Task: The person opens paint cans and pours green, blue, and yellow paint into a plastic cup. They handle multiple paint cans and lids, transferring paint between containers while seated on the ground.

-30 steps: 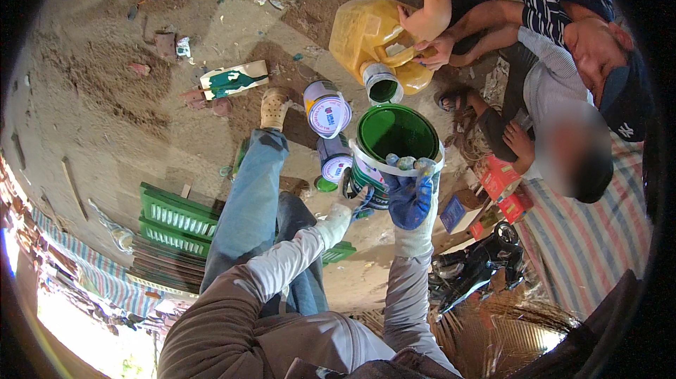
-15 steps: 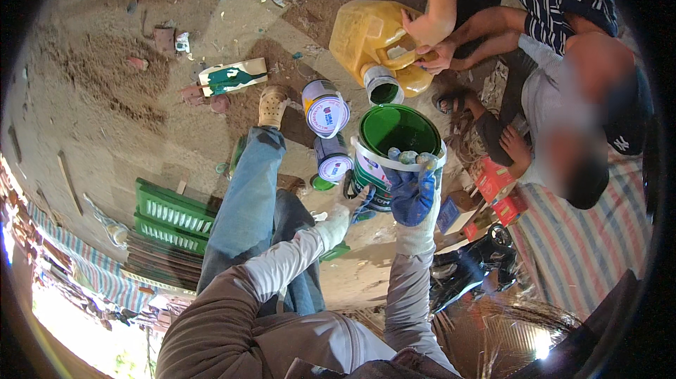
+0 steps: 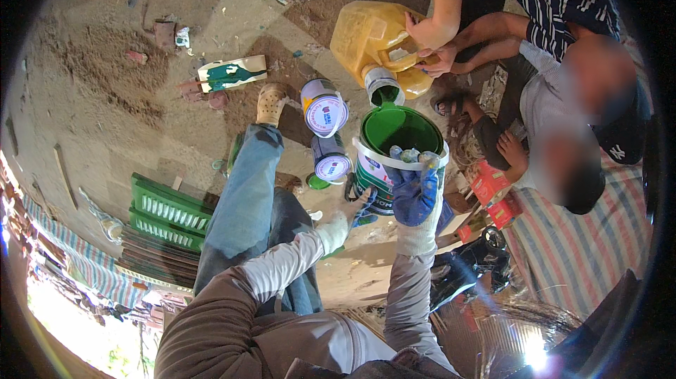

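Note:
A paint bucket [image 3: 372, 173] with a white rim and handle and green paint inside is tilted away from me. My right hand [image 3: 415, 192], in a blue-and-white work glove, is closed over its near rim. My left hand [image 3: 358, 208], gloved too, grips the bucket's lower side. Green paint [image 3: 386, 106] runs between the far rim and a grey cylindrical mouthpiece [image 3: 381, 82] at the opening of a translucent yellow jug [image 3: 358, 30]. Another person's hands [image 3: 435, 51] hold that jug on its side.
Two paint cans [image 3: 325, 113] stand beside my foot. Beyond lies a cream piece smeared green [image 3: 233, 73]. Green slatted panels [image 3: 169, 213] are at left. At right, a person crouches near red boxes [image 3: 493, 192] and a striped sheet [image 3: 577, 238].
A stream of green paint now shows over the bucket's far rim, touching the mouthpiece. The bucket has shifted very slightly; both hands keep their hold.

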Demonstrator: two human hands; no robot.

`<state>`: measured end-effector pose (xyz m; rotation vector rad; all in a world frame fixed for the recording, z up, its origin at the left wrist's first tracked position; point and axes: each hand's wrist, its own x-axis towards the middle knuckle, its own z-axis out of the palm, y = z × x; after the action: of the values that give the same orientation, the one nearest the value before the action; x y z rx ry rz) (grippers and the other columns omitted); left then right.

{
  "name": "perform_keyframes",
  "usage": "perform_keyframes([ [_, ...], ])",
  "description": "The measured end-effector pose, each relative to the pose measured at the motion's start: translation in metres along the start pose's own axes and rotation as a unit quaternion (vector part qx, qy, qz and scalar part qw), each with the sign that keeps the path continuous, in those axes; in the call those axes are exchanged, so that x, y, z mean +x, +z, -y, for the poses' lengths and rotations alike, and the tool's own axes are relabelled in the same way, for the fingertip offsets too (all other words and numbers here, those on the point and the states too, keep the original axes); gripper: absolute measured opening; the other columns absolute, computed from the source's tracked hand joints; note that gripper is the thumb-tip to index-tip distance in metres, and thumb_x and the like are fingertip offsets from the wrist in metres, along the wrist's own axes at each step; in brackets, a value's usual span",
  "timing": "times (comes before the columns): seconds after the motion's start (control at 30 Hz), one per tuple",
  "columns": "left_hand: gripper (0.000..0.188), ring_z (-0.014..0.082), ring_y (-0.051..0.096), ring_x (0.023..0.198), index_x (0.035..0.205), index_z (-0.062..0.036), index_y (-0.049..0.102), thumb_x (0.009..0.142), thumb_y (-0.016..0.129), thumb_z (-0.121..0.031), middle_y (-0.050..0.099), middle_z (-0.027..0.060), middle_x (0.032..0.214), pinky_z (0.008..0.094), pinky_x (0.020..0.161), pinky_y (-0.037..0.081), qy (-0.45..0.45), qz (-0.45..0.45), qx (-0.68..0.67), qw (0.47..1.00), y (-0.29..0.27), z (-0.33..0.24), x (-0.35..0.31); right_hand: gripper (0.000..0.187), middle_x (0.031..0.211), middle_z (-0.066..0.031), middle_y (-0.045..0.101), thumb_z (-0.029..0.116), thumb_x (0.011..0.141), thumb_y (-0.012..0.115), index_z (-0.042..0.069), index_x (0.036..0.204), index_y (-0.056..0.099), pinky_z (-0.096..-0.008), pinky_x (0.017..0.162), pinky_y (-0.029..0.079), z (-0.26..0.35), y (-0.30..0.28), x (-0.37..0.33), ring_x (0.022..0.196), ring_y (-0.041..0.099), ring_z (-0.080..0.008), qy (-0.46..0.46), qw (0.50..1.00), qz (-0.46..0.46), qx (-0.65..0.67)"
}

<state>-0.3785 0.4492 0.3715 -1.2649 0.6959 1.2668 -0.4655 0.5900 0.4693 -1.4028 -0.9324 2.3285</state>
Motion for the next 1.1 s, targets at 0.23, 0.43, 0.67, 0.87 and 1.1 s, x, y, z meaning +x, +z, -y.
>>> perform_keyframes([
  [0.23, 0.084, 0.0288, 0.075, 0.093, 0.161, -0.0313, 0.025, 0.095, 0.076, -0.022, 0.068, 0.0136, 0.127, 0.0482, 0.068, 0.068, -0.022, 0.013, -0.01, 1.0, 0.009, -0.007, -0.016, 0.026, 0.116, -0.0152, 0.069, 0.027, 0.108, 0.056, 0.008, 0.124, 0.057, -0.0565, 0.103, 0.055, 0.001, 0.004, 0.0, 0.116, 0.067, -0.0377, -0.006, 1.0, -0.011, -0.021],
  [0.43, 0.089, 0.0214, 0.07, 0.104, 0.16, -0.0252, 0.027, 0.091, 0.082, -0.032, 0.062, 0.0079, 0.134, 0.0428, 0.067, 0.067, -0.046, 0.025, -0.01, 0.999, 0.012, -0.007, -0.026, 0.026, 0.117, -0.0155, 0.069, 0.028, 0.107, 0.056, 0.008, 0.124, 0.057, -0.0574, 0.102, 0.055, 0.006, 0.008, -0.002, 0.117, 0.067, -0.037, -0.006, 0.999, -0.013, -0.037],
  [0.67, 0.072, 0.0268, 0.075, 0.094, 0.155, -0.0206, 0.037, 0.095, 0.077, -0.026, 0.069, 0.0119, 0.124, 0.0459, 0.067, 0.068, -0.006, 0.032, -0.025, 0.999, 0.005, 0.019, -0.016, 0.026, 0.118, -0.0164, 0.069, 0.028, 0.108, 0.056, 0.008, 0.125, 0.057, -0.0577, 0.103, 0.055, 0.01, 0.012, -0.004, 0.119, 0.066, -0.0379, -0.004, 0.999, -0.003, -0.036],
  [0.87, 0.068, 0.0256, 0.074, 0.094, 0.15, -0.0169, 0.044, 0.093, 0.079, -0.03, 0.07, 0.0108, 0.122, 0.0443, 0.066, 0.069, 0.03, 0.014, 0.065, 0.997, -0.003, 0.036, 0.005, 0.028, 0.119, -0.0172, 0.069, 0.029, 0.107, 0.057, 0.008, 0.125, 0.057, -0.0581, 0.103, 0.054, 0.01, 0.012, -0.002, 0.119, 0.066, -0.0387, 0.0, 0.999, -0.013, -0.049],
  [1.1, 0.065, 0.0236, 0.073, 0.098, 0.147, -0.0151, 0.047, 0.093, 0.079, -0.032, 0.068, 0.007, 0.125, 0.0429, 0.069, 0.068, -0.002, 0.026, -0.004, 1.0, 0.016, 0.008, -0.027, 0.028, 0.119, -0.0171, 0.069, 0.028, 0.107, 0.058, 0.009, 0.127, 0.056, -0.0583, 0.103, 0.055, 0.008, 0.011, 0.003, 0.118, 0.066, -0.0388, 0.004, 0.999, -0.011, -0.043],
])
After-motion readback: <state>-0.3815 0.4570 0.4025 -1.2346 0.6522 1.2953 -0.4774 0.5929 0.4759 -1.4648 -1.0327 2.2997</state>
